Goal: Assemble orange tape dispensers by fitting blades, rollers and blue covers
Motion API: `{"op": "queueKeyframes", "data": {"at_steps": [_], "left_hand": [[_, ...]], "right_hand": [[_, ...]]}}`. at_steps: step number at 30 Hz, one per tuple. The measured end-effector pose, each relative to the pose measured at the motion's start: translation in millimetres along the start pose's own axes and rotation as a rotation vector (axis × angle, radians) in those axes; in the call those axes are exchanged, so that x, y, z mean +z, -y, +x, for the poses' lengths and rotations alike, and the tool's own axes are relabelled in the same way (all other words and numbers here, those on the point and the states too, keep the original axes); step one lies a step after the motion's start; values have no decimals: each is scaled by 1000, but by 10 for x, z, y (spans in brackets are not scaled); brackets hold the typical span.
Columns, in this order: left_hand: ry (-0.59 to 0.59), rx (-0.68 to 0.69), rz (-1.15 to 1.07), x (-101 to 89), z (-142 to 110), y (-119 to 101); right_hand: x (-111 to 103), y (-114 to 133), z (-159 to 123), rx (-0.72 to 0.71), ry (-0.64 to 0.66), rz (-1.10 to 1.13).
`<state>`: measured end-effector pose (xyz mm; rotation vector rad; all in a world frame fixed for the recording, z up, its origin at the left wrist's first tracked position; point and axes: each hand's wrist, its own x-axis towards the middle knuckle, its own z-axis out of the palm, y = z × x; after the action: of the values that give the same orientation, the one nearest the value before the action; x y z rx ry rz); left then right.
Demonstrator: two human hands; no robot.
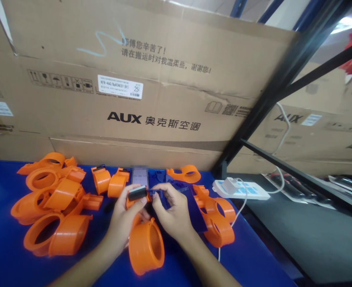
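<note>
My left hand [125, 215] is wrapped round an orange tape dispenser [146, 247], its ring hanging toward me and a black roller-like piece [137, 193] at its upper end. Fingers and thumb of my right hand [173, 211] pinch a small dark blue plastic part [155, 193] against that end of the dispenser. Whether the part is joined to it I cannot tell. More small blue parts [161, 175] lie just behind my right hand, by a dark blue tray [197, 211]. A phone [139, 177] with a lit screen is behind my hands.
Several orange dispensers [71, 235] are heaped at the left of the blue table [104, 267]. Two with dark pieces [101, 180] stand near the phone; others [219, 225] lie right. A white power strip [254, 190] with cable sits by the black rack post [254, 95]. Cardboard [164, 99] walls the back.
</note>
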<state>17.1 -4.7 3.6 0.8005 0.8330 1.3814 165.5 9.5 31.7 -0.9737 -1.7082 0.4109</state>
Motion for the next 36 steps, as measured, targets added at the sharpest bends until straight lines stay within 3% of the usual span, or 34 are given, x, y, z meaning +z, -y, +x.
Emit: {"op": "queueKeyframes", "data": {"at_steps": [5,21,36], "left_hand": [[3,-5,-1,-2,-4,9],[-86,5,-64,-39,64,-18],[-80,-30,-70,-33,57,-13]], "right_hand": [[0,12,4,-59,-119,-66],[4,-8,20,-208,103,26],[-15,-124,-13,-258,140,-113]]}}
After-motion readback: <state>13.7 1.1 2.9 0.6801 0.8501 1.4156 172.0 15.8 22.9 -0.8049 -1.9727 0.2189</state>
